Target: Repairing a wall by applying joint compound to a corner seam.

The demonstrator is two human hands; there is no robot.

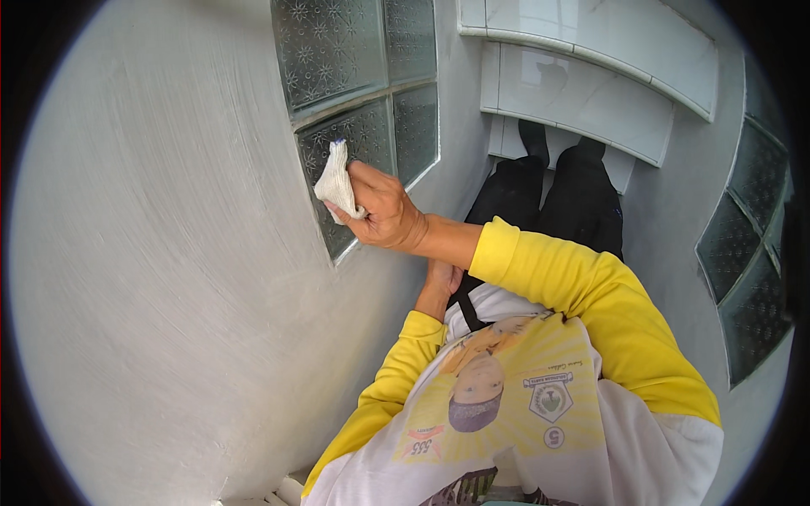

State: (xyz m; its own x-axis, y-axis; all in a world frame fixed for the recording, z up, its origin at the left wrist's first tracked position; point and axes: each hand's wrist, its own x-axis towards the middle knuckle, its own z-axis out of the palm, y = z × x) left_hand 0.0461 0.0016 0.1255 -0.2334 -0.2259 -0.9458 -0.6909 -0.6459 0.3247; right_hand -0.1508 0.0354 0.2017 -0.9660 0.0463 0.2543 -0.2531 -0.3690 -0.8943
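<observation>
Seen in the head view, displays lettering, numerals and a shield-shaped emblem [550, 399] across the front of a white shirt [641, 438] with yellow sleeves [641, 312], all upside down to the camera. Also bears, on a backdrop of pale yellow rays, a printed portrait [477, 388] of a person in a dark cap, with a red ribbon-like label near the cap and a round badge near the emblem.

Reaches the right arm across the body toward the left, bent at the elbow. Pinches a bunched white cloth [336, 181] between the thumb and curled fingers of the right hand [384, 209], leaving a peak of fabric, touched with blue at the tip, jutting above the grip. Holds that cloth in front of a patterned glass window [333, 55] in a gray wall [169, 236], over a lower pane; cannot tell if touching the glass. Tucks the left hand [445, 274] near the waist, partly hidden beneath the right forearm; cannot tell if spread, pressed together or pinching anything with the left fingers.

Stands in black trousers [582, 198] close to white tiled steps [582, 80]. Loses the top of the window, showing 4 panes, to the upper edge, and part of a 2nd patterned window [730, 249], at right, to the dark fisheye rim.
</observation>
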